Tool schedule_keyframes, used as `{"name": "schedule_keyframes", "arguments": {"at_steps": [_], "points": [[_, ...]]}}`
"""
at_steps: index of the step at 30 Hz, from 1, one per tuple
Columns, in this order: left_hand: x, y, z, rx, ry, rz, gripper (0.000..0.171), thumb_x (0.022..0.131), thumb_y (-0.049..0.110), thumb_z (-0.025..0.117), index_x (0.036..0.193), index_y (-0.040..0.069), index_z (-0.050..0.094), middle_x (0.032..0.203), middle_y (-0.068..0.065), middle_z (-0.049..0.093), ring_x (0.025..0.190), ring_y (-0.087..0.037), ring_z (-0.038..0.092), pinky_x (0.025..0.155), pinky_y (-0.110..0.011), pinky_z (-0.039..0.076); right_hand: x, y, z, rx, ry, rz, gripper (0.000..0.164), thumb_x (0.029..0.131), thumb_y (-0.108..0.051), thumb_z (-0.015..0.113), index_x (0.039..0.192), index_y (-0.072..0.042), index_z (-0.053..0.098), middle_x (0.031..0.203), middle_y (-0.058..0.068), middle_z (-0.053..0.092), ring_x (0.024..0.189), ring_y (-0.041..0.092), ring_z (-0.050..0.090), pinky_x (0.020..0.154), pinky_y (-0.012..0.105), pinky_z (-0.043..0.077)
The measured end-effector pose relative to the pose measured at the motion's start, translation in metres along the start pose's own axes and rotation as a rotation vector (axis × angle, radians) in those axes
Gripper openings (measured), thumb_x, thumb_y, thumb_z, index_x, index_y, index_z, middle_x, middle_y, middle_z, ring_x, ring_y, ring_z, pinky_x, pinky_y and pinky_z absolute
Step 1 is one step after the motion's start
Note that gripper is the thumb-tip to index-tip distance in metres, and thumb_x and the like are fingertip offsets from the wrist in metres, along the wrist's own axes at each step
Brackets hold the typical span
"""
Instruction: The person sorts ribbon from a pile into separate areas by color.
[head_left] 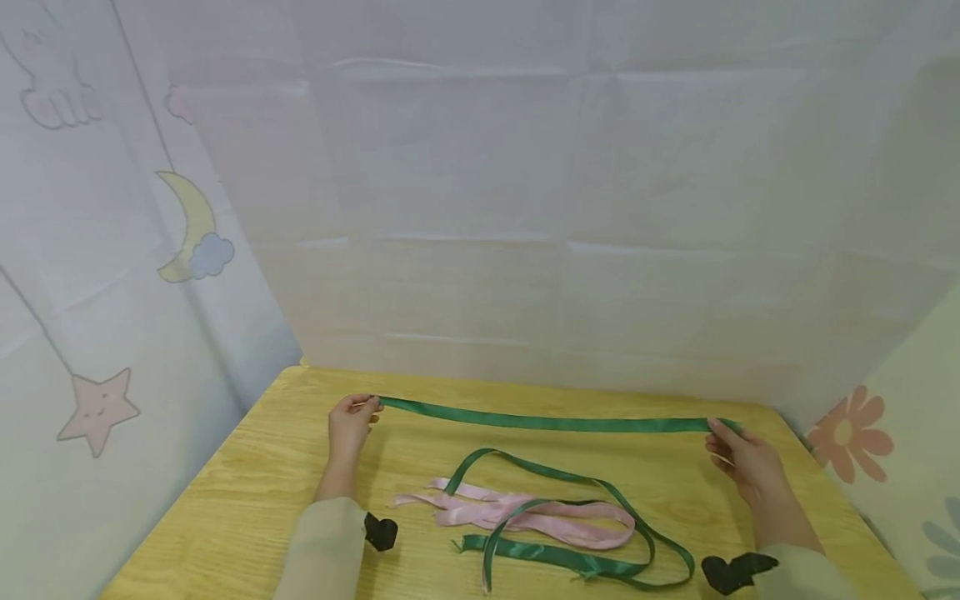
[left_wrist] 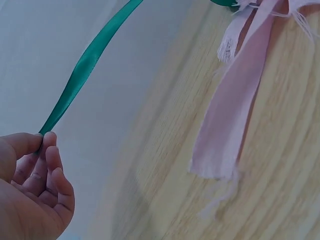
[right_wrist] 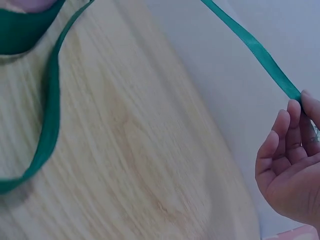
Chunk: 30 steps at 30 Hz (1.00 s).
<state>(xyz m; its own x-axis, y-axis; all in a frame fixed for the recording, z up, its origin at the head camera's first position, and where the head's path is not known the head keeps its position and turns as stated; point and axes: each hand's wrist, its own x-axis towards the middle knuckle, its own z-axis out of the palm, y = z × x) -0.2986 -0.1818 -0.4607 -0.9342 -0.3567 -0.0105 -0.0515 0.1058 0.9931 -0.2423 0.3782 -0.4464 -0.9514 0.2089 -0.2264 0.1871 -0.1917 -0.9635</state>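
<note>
So there's a long green ribbon (head_left: pixel 540 422) held up by its two ends, stretched between both hands and running roughly along the far edge of the table (head_left: pixel 247 517). It's pretty taut, just a slight sag in the middle.

Left hand (head_left: pixel 351 425) is over toward the far left corner, thumb and index finger pinching the ribbon's tip, with the other fingers loosely bent beside them. From the left wrist cam you can see the ribbon twists a bit just past the pinch.

Right hand (head_left: pixel 753 462) is near the right edge, pinching the other end between thumb and fingers, with a short bit of green poking out past the grip. Remaining fingers are curved and kinda relaxed there too.

Between the arms, nearer the front of the table, there's a messy pile: more green ribbon (head_left: pixel 532 551) looped over and around some pink ribbon (head_left: pixel 472 512). Ends of the pink stuff are properly frayed, threads and all.

Both arms have pale sleeves (head_left: pixel 322 546). Behind the far edge hangs a creased, pale sheet (head_left: pixel 465 167), and off to the sides there's a printed moon (head_left: pixel 197 212), a smiley star (head_left: pixel 97 412) and an orangey flower (head_left: pixel 843 433).
</note>
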Motion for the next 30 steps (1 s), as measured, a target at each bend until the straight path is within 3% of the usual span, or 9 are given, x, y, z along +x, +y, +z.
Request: {"name": "schedule_keyframes", "arguments": {"at_steps": [2,5,12,20,27,30], "points": [[0.002,-0.001,0.001,-0.008,-0.005,-0.006,0.026,0.093,0.017,0.058,0.110,-0.002,0.058,0.088,-0.007,0.069,0.076,-0.021,0.062,0.075,-0.041,0.045,0.003,0.001,0.000,0.025,0.000,0.000,0.045,0.085,-0.030,0.068,0.123,-0.012,0.052,0.075,-0.009,0.067,0.071,0.005,0.063,0.066,0.023,0.051],[0.004,-0.004,0.001,-0.010,-0.012,-0.022,0.026,0.093,0.017,0.058,0.110,-0.002,0.057,0.088,-0.008,0.069,0.075,-0.020,0.061,0.076,-0.042,0.044,0.006,0.005,0.001,0.063,-0.001,0.013,0.009,0.084,-0.029,0.068,0.084,-0.021,0.066,0.074,-0.008,0.067,0.070,0.006,0.063,0.065,0.023,0.050],[0.009,-0.008,0.005,0.003,-0.012,-0.044,0.026,0.093,0.016,0.057,0.111,-0.003,0.057,0.085,-0.009,0.068,0.088,-0.035,0.060,0.076,-0.043,0.045,0.008,0.009,0.008,0.062,0.028,0.056,0.012,0.086,-0.031,0.066,0.076,-0.024,0.069,0.073,-0.009,0.066,0.070,0.005,0.062,0.067,0.023,0.050],[0.015,-0.010,0.012,0.033,-0.028,-0.064,0.026,0.094,0.015,0.055,0.112,-0.004,0.057,0.089,-0.016,0.066,0.090,-0.038,0.058,0.075,-0.039,0.045,0.015,0.014,0.010,0.018,0.057,0.067,0.014,0.083,-0.035,0.068,0.076,-0.023,0.069,0.074,-0.009,0.066,0.071,0.006,0.062,0.068,0.023,0.049],[0.014,-0.009,0.016,0.026,-0.028,-0.079,0.026,0.094,0.015,0.055,0.111,-0.004,0.057,0.084,-0.011,0.067,0.089,-0.037,0.058,0.068,-0.032,0.044,0.019,0.016,0.011,-0.023,0.038,0.064,0.015,0.084,-0.036,0.066,0.078,-0.023,0.069,0.075,-0.010,0.066,0.073,0.005,0.062,0.070,0.023,0.049],[0.015,-0.010,0.018,0.032,-0.028,-0.079,0.027,0.093,0.016,0.056,0.111,-0.004,0.058,0.089,-0.014,0.065,0.088,-0.035,0.057,0.069,-0.032,0.044,0.021,0.017,0.011,-0.027,0.046,0.076,0.019,0.085,-0.035,0.066,0.091,-0.017,0.066,0.074,-0.011,0.066,0.072,0.005,0.062,0.070,0.022,0.049]]}}
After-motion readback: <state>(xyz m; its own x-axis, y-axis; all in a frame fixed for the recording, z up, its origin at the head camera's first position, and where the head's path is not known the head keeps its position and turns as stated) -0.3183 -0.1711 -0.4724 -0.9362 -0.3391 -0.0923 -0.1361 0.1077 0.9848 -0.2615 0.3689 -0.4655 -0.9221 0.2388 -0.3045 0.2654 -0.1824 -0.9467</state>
